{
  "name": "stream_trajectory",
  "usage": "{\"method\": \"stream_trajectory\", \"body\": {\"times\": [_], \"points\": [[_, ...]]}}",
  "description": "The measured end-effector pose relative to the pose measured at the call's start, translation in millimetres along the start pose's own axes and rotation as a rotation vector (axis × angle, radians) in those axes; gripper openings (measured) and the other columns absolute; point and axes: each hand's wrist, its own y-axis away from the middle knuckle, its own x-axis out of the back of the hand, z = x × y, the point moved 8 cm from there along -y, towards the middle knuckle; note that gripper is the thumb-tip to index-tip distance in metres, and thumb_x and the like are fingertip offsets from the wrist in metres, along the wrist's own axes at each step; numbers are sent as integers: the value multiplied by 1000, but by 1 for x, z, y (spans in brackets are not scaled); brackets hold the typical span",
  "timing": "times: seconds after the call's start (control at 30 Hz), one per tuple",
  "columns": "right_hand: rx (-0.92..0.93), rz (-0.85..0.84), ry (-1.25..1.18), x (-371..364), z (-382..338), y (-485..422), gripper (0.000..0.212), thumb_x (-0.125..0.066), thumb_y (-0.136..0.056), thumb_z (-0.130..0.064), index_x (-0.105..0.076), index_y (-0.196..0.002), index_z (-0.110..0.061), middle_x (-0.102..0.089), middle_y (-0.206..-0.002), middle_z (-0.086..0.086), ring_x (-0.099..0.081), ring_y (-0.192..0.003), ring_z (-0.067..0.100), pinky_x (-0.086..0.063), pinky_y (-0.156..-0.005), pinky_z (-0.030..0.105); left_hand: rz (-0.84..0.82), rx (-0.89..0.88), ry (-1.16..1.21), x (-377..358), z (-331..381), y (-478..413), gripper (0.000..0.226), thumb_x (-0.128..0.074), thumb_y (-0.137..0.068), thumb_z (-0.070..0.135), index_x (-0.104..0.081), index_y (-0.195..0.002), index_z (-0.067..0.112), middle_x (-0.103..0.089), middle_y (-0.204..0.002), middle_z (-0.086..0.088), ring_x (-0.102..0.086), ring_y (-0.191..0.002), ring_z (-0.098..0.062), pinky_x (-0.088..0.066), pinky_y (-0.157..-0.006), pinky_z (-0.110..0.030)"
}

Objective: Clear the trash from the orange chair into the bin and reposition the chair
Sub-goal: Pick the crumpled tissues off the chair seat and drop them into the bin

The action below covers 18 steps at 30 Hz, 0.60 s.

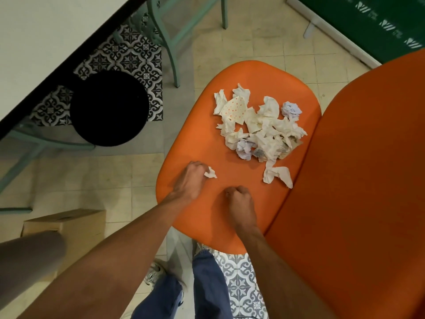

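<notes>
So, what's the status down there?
Left hand pinches tissue scrap. Right hand fisted, contents unseen. Pile on seat. Path to bin clear.

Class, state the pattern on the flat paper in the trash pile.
Flat paper: cream with orange dots; head view.

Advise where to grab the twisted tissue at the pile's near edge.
Pinch the tissue at its bunched upper bend, where both tails meet; that should lift it whole. Come from above on the near side: bare seat there, the pile behind. The right hand is nearest; the left hand holds a scrap.
</notes>
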Motion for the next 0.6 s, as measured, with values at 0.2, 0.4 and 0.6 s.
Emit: {"method": "stream_trajectory", "body": {"times": [0.2,0.4,0.6], "points": [[-14,157,-123,22,-46,11,30,-54,-103,-2,-65,-125,-18,-67,-111,9,-64,-98,25,-49,-78,31,184,159,126,50,-35,52,16,-70,-99,19,-62,-113,19,-72,-94,-6,-67,-83,-23,-56,-70,-39],[148,322,-322,46,-138,43,9,-72,-101,-20,-68,-107,-26,-75,-97,-3,-71,-84,14,-57,-73,38,396,250,323,112,-68,127,25,-73,-97,27,-62,-119,26,-76,-102,1,-72,-81,-13,-59,-71,-26],[314,315,-424,50,-244,96,10,-75,-98,-15,-73,-105,-22,-76,-93,-9,-71,-83,2,-56,-75,26,650,297,481,181,-107,229,20,-75,-96,24,-66,-113,23,-75,-100,6,-70,-80,-2,-54,-68,-14]]}}
